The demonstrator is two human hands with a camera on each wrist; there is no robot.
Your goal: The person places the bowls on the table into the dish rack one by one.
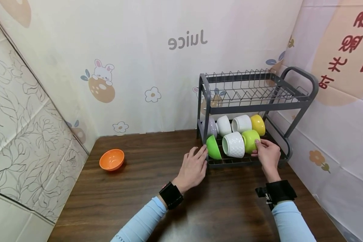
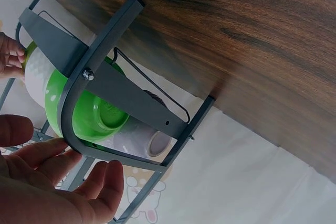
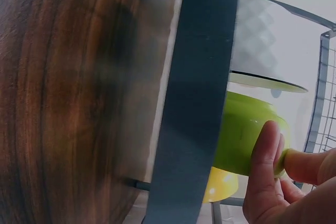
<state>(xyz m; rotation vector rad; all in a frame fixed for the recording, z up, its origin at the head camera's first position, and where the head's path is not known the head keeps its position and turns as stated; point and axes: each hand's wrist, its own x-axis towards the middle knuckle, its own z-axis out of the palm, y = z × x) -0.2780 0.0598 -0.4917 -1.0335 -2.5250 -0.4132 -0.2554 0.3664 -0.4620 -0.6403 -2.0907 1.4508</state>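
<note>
On the lower tier of a dark grey dish rack [image 1: 261, 108], my right hand [image 1: 268, 155] pinches the foot of a yellow-green bowl [image 1: 250, 141] between thumb and fingers. That bowl lies on its side against a white textured bowl [image 1: 235, 144]. In the right wrist view the thumb and forefinger close on the foot of the yellow-green bowl [image 3: 247, 135]. My left hand [image 1: 193, 167] touches the rack's left front post, fingers loosely bent. Just inside that post a bright green bowl [image 1: 213, 148] stands tilted; the left wrist view shows its underside [image 2: 100, 116] behind the frame.
Behind the front row sit a lavender bowl [image 1: 212, 127], two white bowls [image 1: 224, 126] and a yellow bowl [image 1: 258, 125]. The wire upper tier overhangs them. An orange bowl [image 1: 112, 160] stands upright at the left of the wooden table [image 1: 133, 195]. Walls border the back and sides.
</note>
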